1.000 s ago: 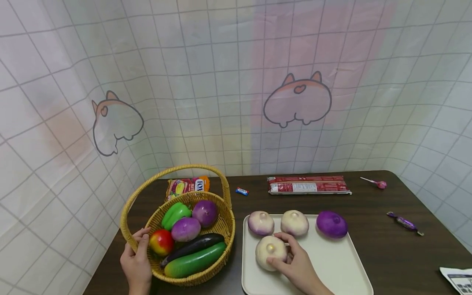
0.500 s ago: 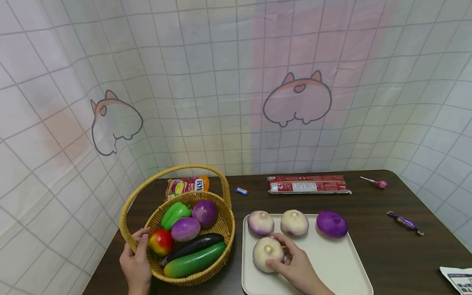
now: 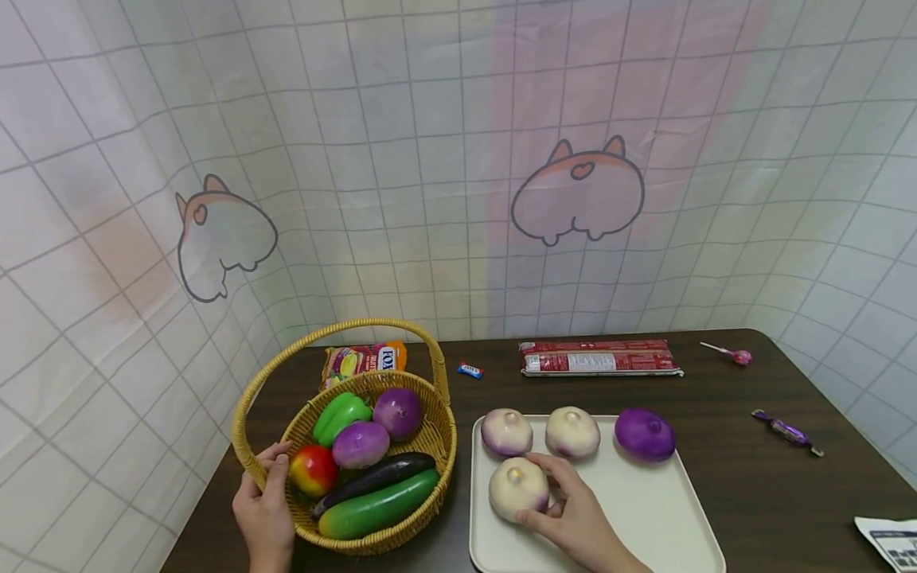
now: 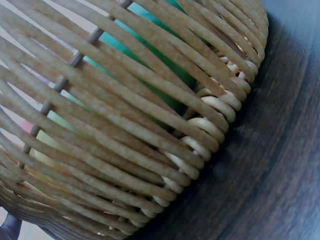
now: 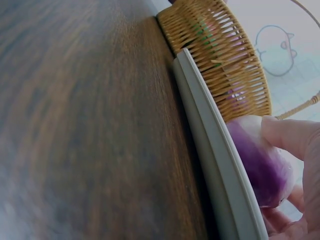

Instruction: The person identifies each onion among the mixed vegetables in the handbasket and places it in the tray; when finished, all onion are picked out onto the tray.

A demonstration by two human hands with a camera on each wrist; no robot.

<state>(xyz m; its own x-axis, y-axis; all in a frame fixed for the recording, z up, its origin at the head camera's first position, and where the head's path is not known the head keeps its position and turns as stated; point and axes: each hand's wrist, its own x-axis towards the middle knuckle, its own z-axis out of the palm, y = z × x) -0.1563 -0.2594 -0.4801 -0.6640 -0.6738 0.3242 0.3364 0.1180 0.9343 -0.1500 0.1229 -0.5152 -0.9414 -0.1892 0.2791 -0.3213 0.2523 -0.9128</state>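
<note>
My right hand (image 3: 569, 509) grips a pale onion (image 3: 517, 488) on the cream tray (image 3: 645, 509), near its left front. In the right wrist view the fingers (image 5: 295, 145) curl round the onion (image 5: 260, 160) just inside the tray rim (image 5: 210, 145). Behind it on the tray sit two more pale onions (image 3: 507, 432) (image 3: 571, 432) and a purple one (image 3: 645, 435). My left hand (image 3: 265, 497) holds the rim of the wicker basket (image 3: 423, 434) at its left side, thumb inside beside a red apple (image 3: 312, 469). The left wrist view shows only the basket's weave (image 4: 150, 125).
The basket also holds a green pepper (image 3: 340, 415), two purple onions (image 3: 397, 412), an aubergine (image 3: 376, 477) and a cucumber (image 3: 380, 505). On the dark table lie a snack bag (image 3: 361, 360), a red packet (image 3: 598, 359), sweets (image 3: 786, 432), a lollipop (image 3: 734, 356) and paper (image 3: 888, 541).
My right hand has slid the pale onion slightly left and forward on the tray. The left hand and basket have stayed still.
</note>
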